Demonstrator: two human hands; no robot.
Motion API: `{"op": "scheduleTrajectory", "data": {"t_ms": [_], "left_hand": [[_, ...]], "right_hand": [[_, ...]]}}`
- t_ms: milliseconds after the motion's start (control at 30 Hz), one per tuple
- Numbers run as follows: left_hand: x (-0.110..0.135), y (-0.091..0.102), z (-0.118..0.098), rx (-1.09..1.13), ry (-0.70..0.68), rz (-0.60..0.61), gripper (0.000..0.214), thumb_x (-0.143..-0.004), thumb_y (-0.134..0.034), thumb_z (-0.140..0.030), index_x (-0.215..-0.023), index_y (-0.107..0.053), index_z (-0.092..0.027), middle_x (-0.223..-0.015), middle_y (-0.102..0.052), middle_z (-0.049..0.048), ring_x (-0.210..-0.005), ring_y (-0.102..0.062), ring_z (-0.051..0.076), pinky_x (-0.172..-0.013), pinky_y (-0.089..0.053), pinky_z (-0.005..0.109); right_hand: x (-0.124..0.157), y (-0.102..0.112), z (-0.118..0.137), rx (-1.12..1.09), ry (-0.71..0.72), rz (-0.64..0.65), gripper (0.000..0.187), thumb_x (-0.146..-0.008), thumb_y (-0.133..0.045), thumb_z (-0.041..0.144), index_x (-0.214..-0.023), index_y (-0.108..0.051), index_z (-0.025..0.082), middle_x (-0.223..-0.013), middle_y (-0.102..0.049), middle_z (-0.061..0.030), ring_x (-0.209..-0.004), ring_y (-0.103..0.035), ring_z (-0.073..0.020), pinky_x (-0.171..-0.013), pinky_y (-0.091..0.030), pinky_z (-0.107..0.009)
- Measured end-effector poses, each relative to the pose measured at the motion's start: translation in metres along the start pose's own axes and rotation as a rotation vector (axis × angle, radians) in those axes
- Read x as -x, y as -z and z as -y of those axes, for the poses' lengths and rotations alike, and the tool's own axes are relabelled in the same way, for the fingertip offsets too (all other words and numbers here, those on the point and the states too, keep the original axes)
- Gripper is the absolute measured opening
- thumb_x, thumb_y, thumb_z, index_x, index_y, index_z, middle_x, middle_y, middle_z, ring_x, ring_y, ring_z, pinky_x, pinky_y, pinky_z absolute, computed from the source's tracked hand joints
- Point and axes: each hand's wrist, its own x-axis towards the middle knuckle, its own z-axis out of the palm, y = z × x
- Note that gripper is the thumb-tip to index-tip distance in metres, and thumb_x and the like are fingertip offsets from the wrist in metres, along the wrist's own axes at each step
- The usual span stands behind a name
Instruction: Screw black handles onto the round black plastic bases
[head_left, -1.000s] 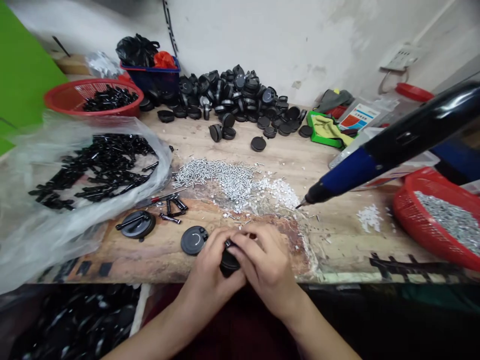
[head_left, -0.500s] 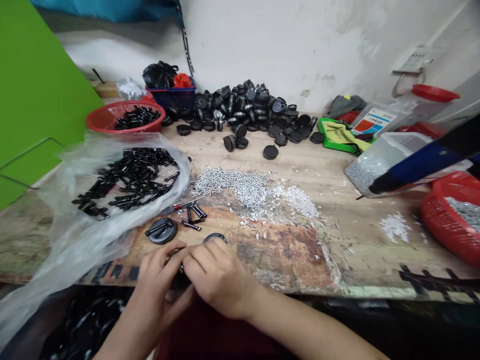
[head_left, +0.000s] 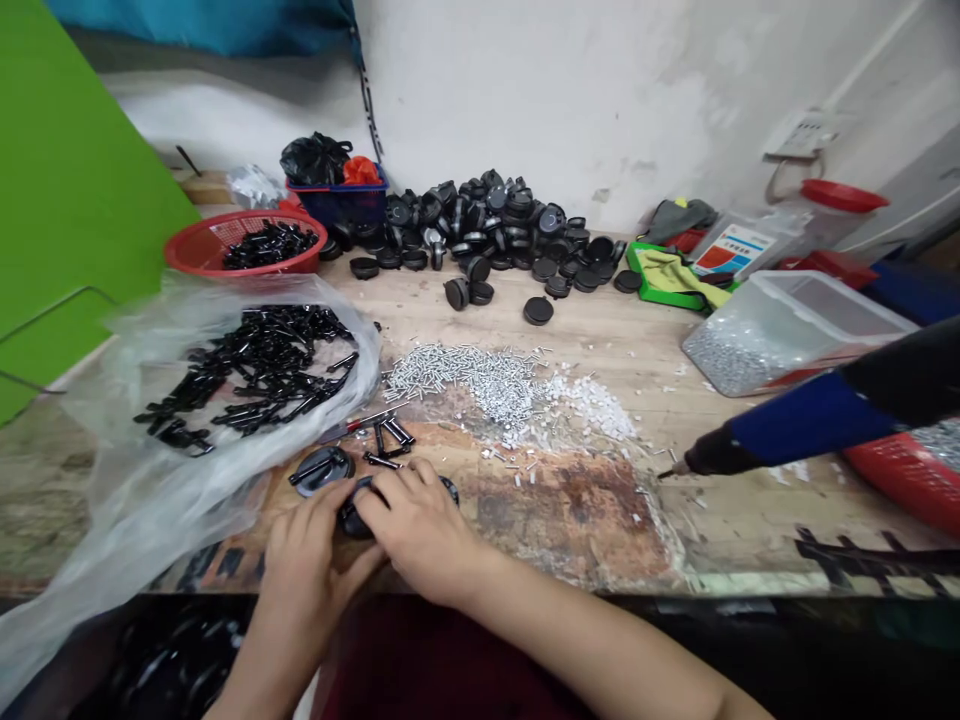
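My left hand (head_left: 309,548) closes round the near left side of a round black plastic part (head_left: 357,520) at the front of the bench. Over the top of the same part, my right hand (head_left: 420,532) presses with bent fingers. Much of the part is covered by both hands. Just beyond my left hand lies a black disc (head_left: 324,470) with a bar across it. Another dark disc (head_left: 450,488) peeks out behind my right hand. A few loose black bars (head_left: 391,437) lie close by, with a red-handled screwdriver (head_left: 356,426) next to them.
Black bars fill a plastic bag (head_left: 360,375) and a red basket (head_left: 187,245). Metal pins (head_left: 502,385) and white bits (head_left: 600,405) form mid-bench piles. Black round parts (head_left: 480,225) line the wall. A blue-black power screwdriver (head_left: 810,420) juts in from the right near a clear bin (head_left: 795,310).
Both hands have moved slightly up the bench with the round part, which shows more now. The power screwdriver has swung down and left in the view.
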Motion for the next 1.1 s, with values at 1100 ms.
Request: {"op": "scheduleTrajectory", "data": {"t_ms": [1100], "left_hand": [[-0.319, -0.055, -0.051, -0.085, -0.19, 0.38, 0.029, -0.088, -0.057, -0.032, -0.112, -0.058, -0.015, -0.113, -0.061, 0.0087, -0.098, -0.061, 0.021, -0.083, -0.051, 0.043]], "right_hand": [[-0.05, 0.067, -0.248, 0.051, -0.929, -0.269, 0.055, -0.081, -0.062, 0.022, -0.133, -0.044, 0.014, -0.138, -0.039, -0.0215, -0.127, -0.041, -0.0341, -0.099, -0.038, -0.049]]}}
